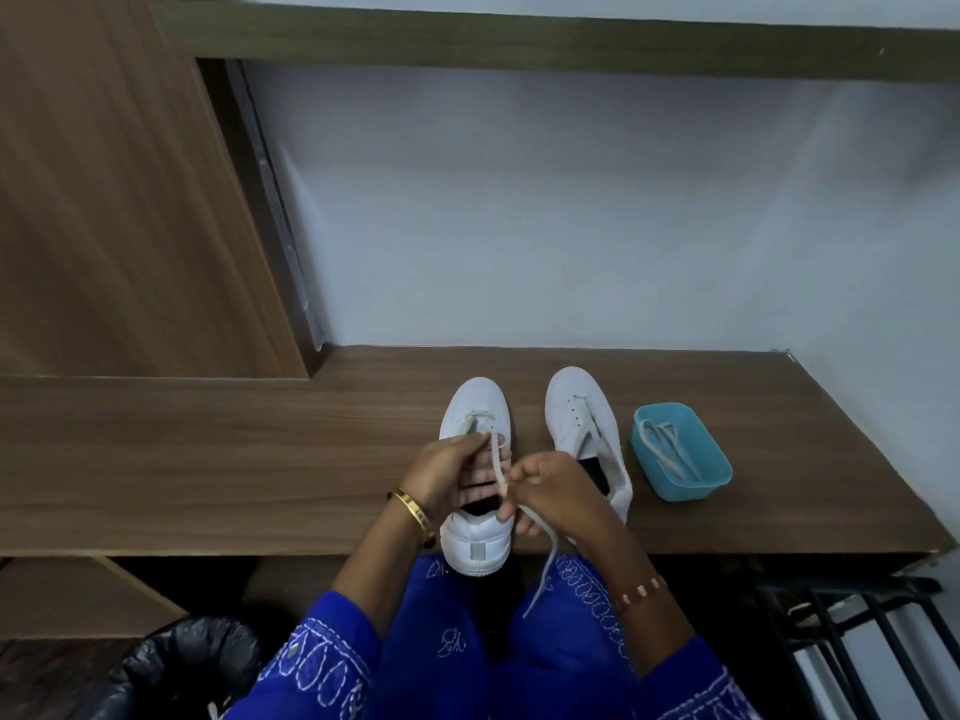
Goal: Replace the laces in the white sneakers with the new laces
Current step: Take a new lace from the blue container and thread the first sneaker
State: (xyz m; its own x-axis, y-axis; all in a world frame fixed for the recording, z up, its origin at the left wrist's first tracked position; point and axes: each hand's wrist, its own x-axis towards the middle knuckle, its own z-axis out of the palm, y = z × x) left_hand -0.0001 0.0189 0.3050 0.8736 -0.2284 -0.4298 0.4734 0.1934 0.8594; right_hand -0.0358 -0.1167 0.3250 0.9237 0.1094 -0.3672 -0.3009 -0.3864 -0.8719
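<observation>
Two white sneakers stand toe-away on the wooden desk (208, 459). The left sneaker (475, 402) sits at the desk's front edge under both hands. My left hand (441, 472) grips its left side at the eyelets, fingers curled over the tongue. My right hand (550, 485) pinches a white lace (498, 462) that runs from the shoe's front eyelets back through my fingers; its free end hangs down over my lap. The right sneaker (576, 407) stands beside it with its eyelets bare, apart from a short lace at the toe end. A pale lace (667, 452) lies coiled in a blue tub (714, 472).
The blue tub stands right of the shoes, near the desk's right end. A wooden cabinet panel (119, 200) rises at the left and a shelf (519, 39) runs overhead. A black-lined bin (176, 667) sits below left, a black metal frame (857, 626) below right.
</observation>
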